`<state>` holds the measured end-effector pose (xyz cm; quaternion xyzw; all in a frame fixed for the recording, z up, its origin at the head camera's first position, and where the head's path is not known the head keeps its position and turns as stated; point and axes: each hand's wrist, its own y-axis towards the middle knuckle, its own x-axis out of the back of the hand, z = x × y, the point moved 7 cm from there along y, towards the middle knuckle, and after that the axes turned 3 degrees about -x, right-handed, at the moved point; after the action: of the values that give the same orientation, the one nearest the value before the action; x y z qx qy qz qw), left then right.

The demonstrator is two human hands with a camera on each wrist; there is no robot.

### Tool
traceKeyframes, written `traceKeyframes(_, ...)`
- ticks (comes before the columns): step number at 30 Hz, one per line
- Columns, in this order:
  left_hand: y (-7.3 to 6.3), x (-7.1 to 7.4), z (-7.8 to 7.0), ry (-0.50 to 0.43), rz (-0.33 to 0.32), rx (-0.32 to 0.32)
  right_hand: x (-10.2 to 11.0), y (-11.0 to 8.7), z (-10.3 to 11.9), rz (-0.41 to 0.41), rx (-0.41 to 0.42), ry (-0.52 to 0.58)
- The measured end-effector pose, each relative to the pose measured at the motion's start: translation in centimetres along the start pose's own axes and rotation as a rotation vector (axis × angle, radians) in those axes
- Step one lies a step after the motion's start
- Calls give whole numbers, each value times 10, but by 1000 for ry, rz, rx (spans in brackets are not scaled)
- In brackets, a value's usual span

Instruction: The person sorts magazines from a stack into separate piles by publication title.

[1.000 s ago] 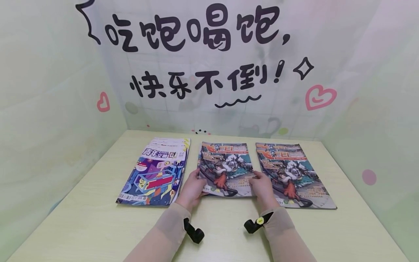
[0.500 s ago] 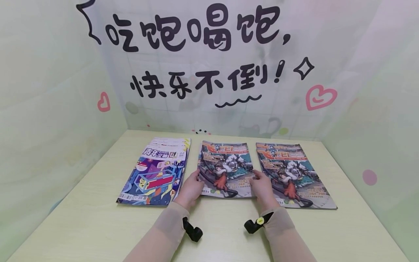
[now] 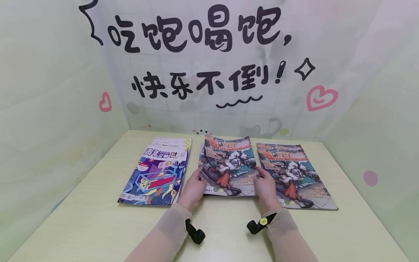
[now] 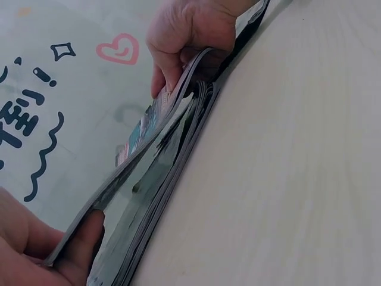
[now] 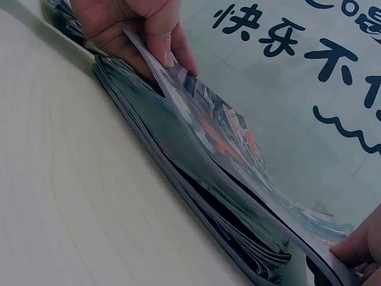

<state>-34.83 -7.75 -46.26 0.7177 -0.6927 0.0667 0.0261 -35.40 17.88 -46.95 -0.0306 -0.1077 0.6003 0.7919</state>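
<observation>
Both hands grip a magazine [image 3: 229, 167] with a colourful comic-style cover, one at each side edge. The left hand [image 3: 194, 187] pinches its left edge, and the right hand [image 3: 266, 185] pinches the right. Thumbs lie on the cover while fingers reach underneath. In the left wrist view this magazine bows and is raised off a stack of magazines [image 4: 172, 179] beneath it. From the right wrist view, a gap shows between the held magazine [image 5: 202, 137] and the stack [image 5: 172, 173] on the table.
To the left lies a pile of purple-covered magazines [image 3: 154, 178], fanned at its top edge. Another pile with the same comic cover [image 3: 298, 178] lies close to the right hand. A printed fabric backdrop [image 3: 209, 116] stands behind the pale wooden table [image 3: 222, 233].
The top magazine of the middle stack has come up and slightly away from me in both hands, uncovering a strip of the stack at its left edge. The side piles stay put.
</observation>
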Motion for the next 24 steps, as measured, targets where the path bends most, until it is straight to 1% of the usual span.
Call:
traceKeyframes(6,-5,-17,1,-35,6,-20,19,-2,-1,-23,2,-19)
traceKeyframes(9,-9,-28,-1,-36,13,-35,31,-4,-1,-25,-4,-33)
traceKeyframes(12,-16,-40,-3,-40,15,-33,46,-7,-2,-29,-10,-55)
traceKeyframes(19,-33,-79,-10,-101,47,-27,85,-12,-6,-6,-7,-93)
traceKeyframes(22,-39,-95,-13,-119,52,-24,103,-12,-9,-16,-6,-106)
traceKeyframes(24,-43,-107,-14,-136,67,-17,115,-12,-11,-35,-16,-124)
